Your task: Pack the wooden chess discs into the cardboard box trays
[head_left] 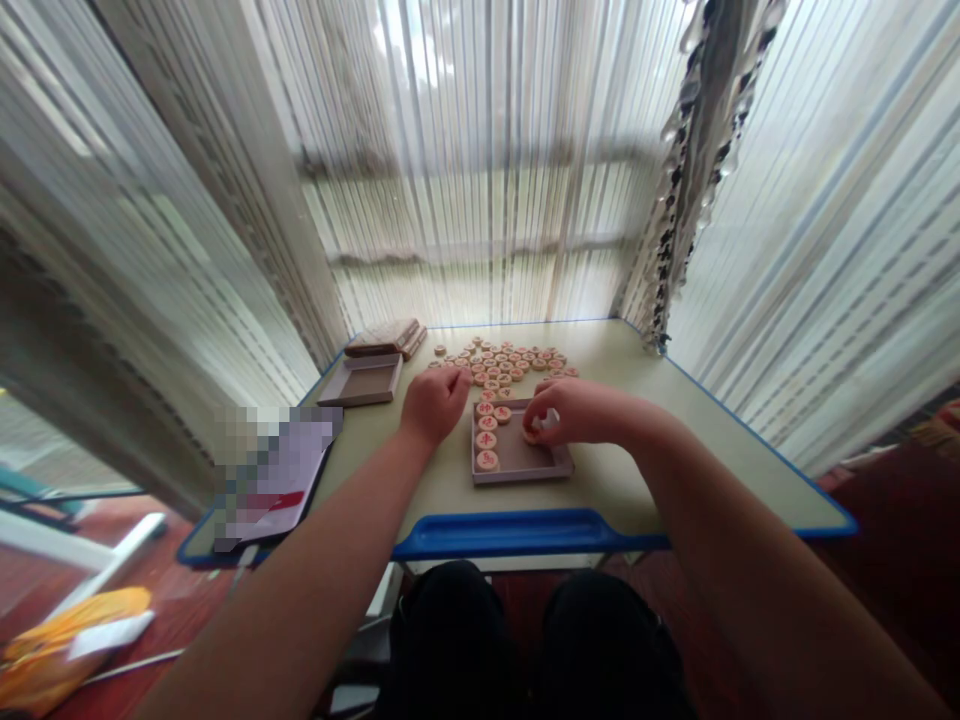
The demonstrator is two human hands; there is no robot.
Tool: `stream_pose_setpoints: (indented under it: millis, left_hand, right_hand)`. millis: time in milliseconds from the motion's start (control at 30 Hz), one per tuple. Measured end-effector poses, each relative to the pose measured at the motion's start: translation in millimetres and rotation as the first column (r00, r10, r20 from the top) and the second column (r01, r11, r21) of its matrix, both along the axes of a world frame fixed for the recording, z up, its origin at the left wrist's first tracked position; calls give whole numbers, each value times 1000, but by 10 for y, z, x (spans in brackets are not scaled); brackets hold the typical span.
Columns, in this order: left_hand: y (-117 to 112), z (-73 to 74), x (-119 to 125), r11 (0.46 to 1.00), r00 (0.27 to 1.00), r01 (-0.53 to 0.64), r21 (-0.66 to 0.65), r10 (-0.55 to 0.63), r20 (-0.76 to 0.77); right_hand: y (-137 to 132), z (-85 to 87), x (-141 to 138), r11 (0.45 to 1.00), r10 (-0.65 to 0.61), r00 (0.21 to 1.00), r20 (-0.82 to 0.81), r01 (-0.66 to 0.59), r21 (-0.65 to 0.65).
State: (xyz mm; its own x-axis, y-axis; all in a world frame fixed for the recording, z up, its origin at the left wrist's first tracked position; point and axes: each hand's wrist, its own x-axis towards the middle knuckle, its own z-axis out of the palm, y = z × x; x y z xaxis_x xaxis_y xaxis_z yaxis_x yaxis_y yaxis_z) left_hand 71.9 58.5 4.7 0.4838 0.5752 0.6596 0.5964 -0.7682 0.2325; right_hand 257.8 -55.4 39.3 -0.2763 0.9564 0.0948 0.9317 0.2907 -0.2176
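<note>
Right grip (574, 411): pinching round piece (530, 437) in box (523, 479) | Left grip (438, 405): curled, holding unclear

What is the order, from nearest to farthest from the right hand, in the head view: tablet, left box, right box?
1. Right box: directly under the right hand.
2. Left box: left side, beyond the left hand.
3. Tablet: farther left.
</note>
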Motion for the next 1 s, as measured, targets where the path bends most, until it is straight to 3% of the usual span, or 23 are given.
stream_pose_setpoints:
  millis: [267,600,833,1000]
  left_hand:
    - [47,-30,-54,984,983,-177,23,175,59]
    - [-9,-20,-12,997,1000,-28,-72,28,3]
    - [-23,-5,0,998,999,32,-57,-32,-3]
    - [-35,-5,4,998,998,21,-60,-24,-53]
  right_hand:
    - [40,-23,51,999,6,1000,19,-7,48]
    - [84,-109,22,999,0,999,-45,2,48]
    - [153,-133,-72,959,4,996,-93,23,284]
    - [208,-169,-123,945,-15,996,-84,42,324]
